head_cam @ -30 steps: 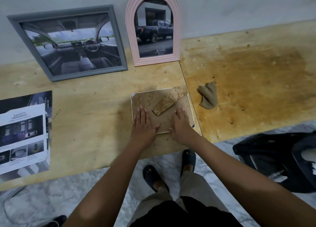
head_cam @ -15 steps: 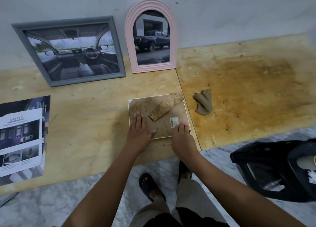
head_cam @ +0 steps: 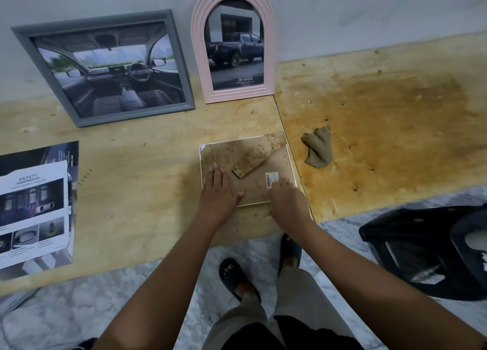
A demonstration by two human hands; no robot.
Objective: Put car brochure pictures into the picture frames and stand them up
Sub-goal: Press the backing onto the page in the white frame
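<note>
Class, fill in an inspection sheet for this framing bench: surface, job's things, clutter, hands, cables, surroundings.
Surface: plywood table, brown stain at right.
Job's things: grey frame and pink arched frame filled, upright at the wall; white frame face down, stand on its back; brochure pages at left.
Clutter: crumpled cloth right of white frame.
Hands: left hand flat on the white frame's back; right hand touching its near right corner.
Cables: nothing seen.
Surroundings: grey wall, marble floor, black object on floor.

Left hand [head_cam: 216, 193], right hand [head_cam: 287, 205] resting on face-down frame [head_cam: 218, 152].
</note>
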